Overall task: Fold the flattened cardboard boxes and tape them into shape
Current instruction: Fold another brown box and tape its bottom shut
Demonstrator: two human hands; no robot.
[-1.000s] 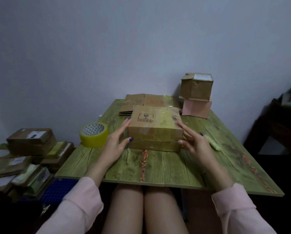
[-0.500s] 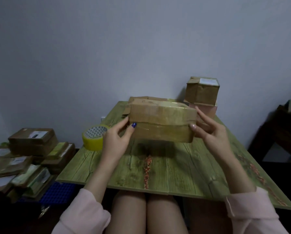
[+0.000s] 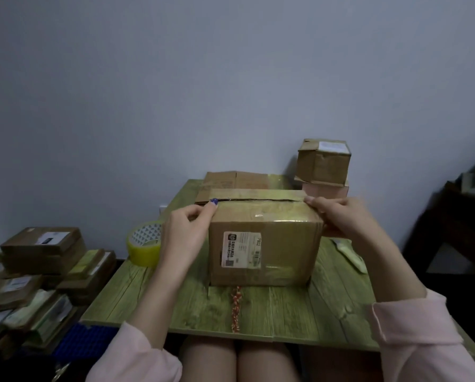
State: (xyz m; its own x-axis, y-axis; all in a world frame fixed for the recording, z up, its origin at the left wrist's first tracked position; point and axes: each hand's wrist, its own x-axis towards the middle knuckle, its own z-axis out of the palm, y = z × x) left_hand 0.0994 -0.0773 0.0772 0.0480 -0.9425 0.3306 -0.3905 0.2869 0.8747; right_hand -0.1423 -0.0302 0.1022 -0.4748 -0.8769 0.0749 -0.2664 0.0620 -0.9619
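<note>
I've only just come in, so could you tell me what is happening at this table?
A person is handling a cardboard box that stands on the green table. The left hand and right hand grip its top corners, and its top seam shows an open gap. The yellow tape roll sits untouched on its left.

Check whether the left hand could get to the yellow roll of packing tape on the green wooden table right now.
Probably yes. The yellow roll of packing tape stands just beside the left hand, nothing between them; the hand must first release the brown cardboard box.
</note>
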